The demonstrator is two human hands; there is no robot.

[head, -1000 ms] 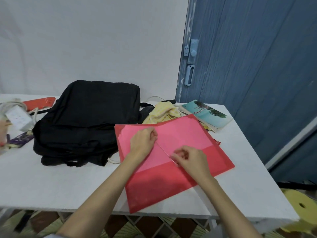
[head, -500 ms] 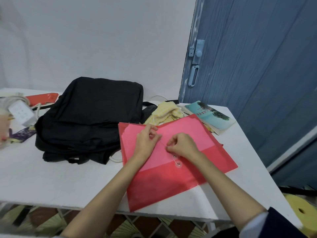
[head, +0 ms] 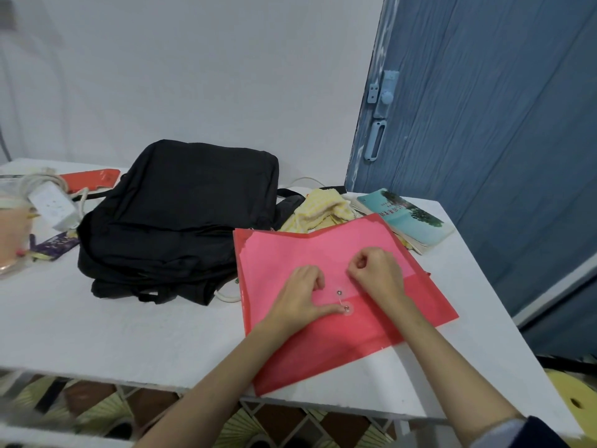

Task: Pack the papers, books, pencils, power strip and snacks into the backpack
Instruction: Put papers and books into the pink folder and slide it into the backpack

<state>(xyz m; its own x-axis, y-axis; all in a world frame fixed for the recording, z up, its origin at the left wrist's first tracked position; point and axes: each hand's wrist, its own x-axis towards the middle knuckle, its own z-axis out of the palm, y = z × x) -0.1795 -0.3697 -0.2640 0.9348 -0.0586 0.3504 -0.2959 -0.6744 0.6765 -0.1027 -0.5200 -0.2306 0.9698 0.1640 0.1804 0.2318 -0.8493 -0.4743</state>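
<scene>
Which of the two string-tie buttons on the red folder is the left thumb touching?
The lower button, on the darker body of the red folder; the left hand thumb tip meets it. The upper button sits on the flap.

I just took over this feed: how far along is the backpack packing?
Early. Nothing visibly packed: the black backpack lies flat and looks closed. In hand: both hands work the red folder's string closure, the left hand with its thumb at the lower button, the right hand curled just above, apparently pinching the string. Left: the folder, book, power strip and purple packet lie on the table.
</scene>
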